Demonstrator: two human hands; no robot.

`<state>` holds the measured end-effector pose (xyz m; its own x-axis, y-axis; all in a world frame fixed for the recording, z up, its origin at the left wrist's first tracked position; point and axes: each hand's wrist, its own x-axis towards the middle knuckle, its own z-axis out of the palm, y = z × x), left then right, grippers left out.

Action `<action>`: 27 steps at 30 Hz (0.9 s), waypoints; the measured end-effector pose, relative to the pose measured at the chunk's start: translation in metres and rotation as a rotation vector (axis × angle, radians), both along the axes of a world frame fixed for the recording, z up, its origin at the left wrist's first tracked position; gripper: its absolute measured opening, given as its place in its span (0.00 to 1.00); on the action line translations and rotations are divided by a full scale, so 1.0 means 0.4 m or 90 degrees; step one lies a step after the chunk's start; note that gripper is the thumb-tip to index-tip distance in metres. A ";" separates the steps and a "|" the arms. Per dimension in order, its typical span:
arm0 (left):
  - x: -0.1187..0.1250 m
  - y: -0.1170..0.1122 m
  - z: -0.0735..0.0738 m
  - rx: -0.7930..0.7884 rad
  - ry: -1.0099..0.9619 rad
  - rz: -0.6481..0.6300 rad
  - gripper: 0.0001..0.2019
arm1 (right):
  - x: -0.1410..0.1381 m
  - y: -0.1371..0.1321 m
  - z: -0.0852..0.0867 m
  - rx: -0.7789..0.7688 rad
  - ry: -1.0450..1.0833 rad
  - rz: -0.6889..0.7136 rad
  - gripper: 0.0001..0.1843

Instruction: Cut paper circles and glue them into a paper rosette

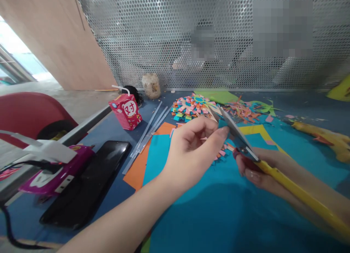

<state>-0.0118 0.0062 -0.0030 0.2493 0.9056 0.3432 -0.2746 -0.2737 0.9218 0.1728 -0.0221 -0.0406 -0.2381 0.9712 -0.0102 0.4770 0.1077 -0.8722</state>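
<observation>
My left hand (pixel 191 150) is closed in a pinch on a small strip of blue paper (pixel 222 123) between thumb and fingertips. In my right hand (pixel 259 172) is a pair of scissors (pixel 242 143) with metal blades and a yellow and dark red handle. The blades point up and away, right beside the pinched blue strip; I cannot make out whether they touch it. Large blue paper sheets (pixel 197 216) lie beneath both hands. Just beyond them sits a pile of fringed multicoloured paper flowers (pixel 188 106), partly hidden by my left hand.
Clear glue sticks (pixel 149 130), an orange sheet (pixel 140 165), a red drink carton (pixel 125 112), a black phone (pixel 87 183) and a purple power strip (pixel 58 172) are on the left. Paper scraps (pixel 243 110) and a yellow glue gun (pixel 325 138) lie right. A perforated metal panel (pixel 169 37) stands behind.
</observation>
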 end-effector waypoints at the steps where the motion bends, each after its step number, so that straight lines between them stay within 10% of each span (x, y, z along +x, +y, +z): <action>1: 0.000 0.000 0.000 -0.001 -0.001 0.000 0.11 | 0.000 -0.004 0.003 -0.002 -0.001 0.008 0.18; 17: -0.008 0.004 0.002 0.001 -0.001 -0.013 0.11 | -0.007 -0.012 0.037 -0.078 -0.024 0.040 0.20; 27: -0.018 0.016 0.005 0.003 -0.010 -0.040 0.11 | 0.018 -0.009 0.025 0.066 -0.128 0.065 0.17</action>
<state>-0.0191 0.0124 -0.0009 0.2996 0.8869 0.3517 -0.3063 -0.2597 0.9158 0.1799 -0.0258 -0.0306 -0.3387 0.9404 0.0301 0.6224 0.2479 -0.7424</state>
